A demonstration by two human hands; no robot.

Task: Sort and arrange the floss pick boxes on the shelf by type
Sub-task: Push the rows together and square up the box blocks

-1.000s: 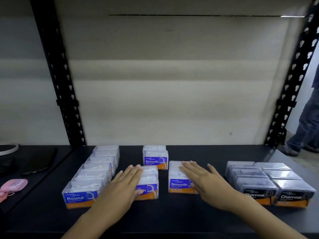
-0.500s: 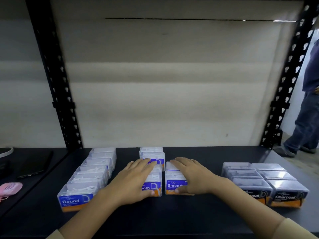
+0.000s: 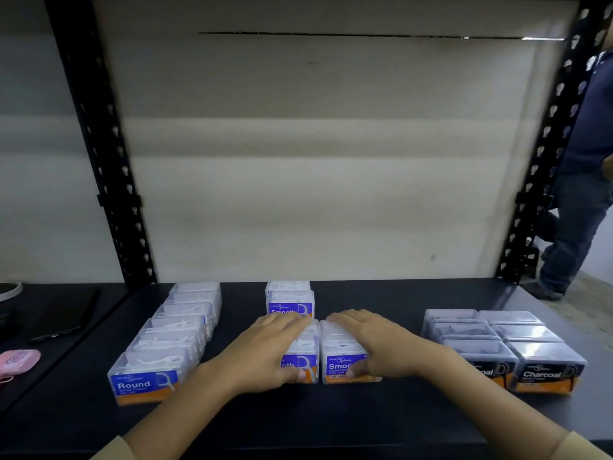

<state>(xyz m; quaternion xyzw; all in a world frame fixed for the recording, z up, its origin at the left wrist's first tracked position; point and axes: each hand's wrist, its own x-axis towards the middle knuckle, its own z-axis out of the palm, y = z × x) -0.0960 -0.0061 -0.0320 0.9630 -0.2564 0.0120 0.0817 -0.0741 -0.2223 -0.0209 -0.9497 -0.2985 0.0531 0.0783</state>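
Clear plastic boxes sit in groups on the black shelf (image 3: 331, 423). Near the middle of its front edge, two Smooth boxes lie side by side, long axes running front to back. The left hand (image 3: 265, 353) cups the left Smooth box (image 3: 303, 361) and the right hand (image 3: 374, 346) cups the right Smooth box (image 3: 338, 351), fingers over the lids and thumbs on the front labels. The rear Smooth boxes (image 3: 290, 302) stand just behind the left one. The Round row (image 3: 172, 336) lies toward the left edge and the Charcoal block (image 3: 517, 346) toward the right.

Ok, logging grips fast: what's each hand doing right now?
Left hand: grips the left clear plastic blue-and-orange Smooth box.
Right hand: grips the right clear plastic blue-and-orange Smooth box.
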